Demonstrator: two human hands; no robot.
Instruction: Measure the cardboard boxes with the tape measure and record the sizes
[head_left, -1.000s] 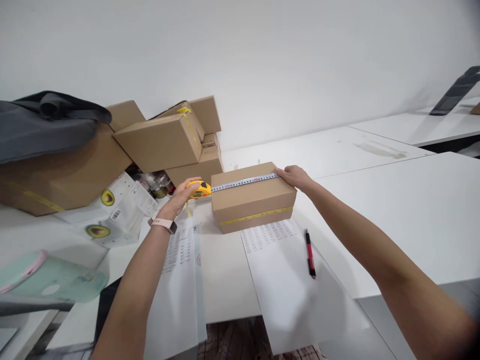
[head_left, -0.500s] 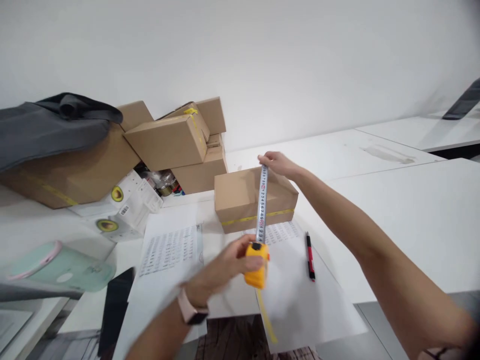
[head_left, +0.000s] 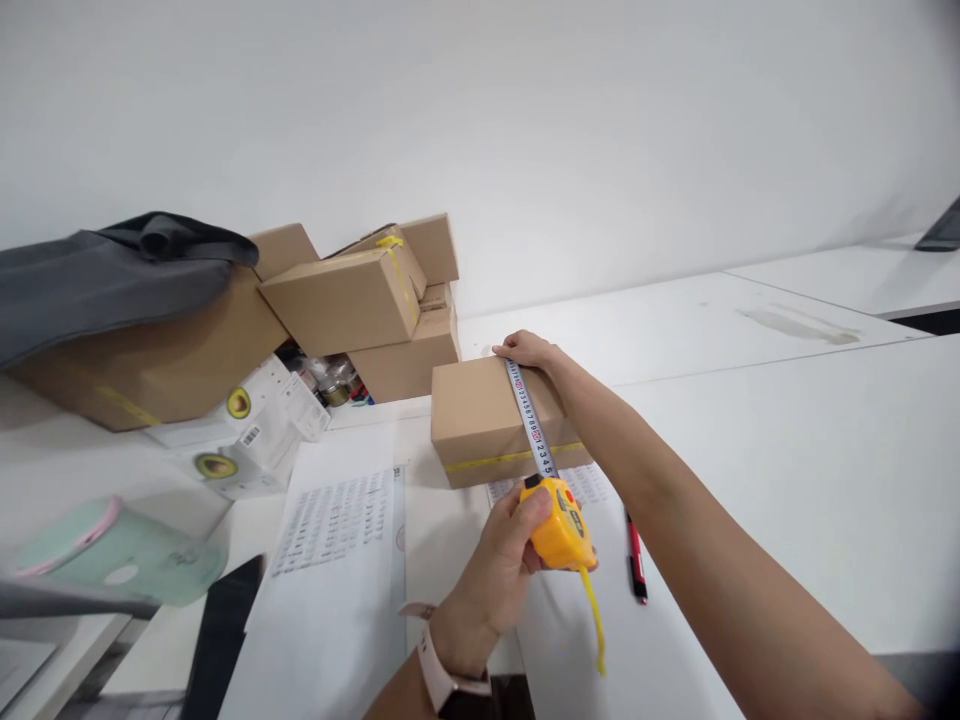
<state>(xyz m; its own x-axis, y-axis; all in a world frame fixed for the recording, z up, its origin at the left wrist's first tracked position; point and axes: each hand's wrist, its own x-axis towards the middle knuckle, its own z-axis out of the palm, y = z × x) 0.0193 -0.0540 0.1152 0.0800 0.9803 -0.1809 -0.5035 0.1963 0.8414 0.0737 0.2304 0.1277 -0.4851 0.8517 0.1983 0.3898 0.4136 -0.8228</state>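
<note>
My left hand [head_left: 491,560] grips the yellow tape measure [head_left: 561,522] by its case, close to the near side of a cardboard box [head_left: 472,405]. A yellow wrist strap hangs from the case. The pulled-out blade runs slantwise over the box top to its far edge. There my right hand [head_left: 525,348] is closed on the blade's end; the tip itself is hidden by the fingers. Yellow tape runs along the box's front face. Below my right forearm, a red and black pen [head_left: 636,560] lies on a white paper sheet, partly covered by the arm.
Stacked cardboard boxes [head_left: 337,300] stand at the back left, with a dark grey bag [head_left: 112,285] on one. White cartons with avocado pictures [head_left: 255,430] and a mint green container [head_left: 127,550] are on the left. Printed sheets [head_left: 337,540] lie on the white table [head_left: 787,470].
The tape measure's case has turned and shifted right with my left hand, so the blade now slants the other way. My right hand has moved left along the box's far edge.
</note>
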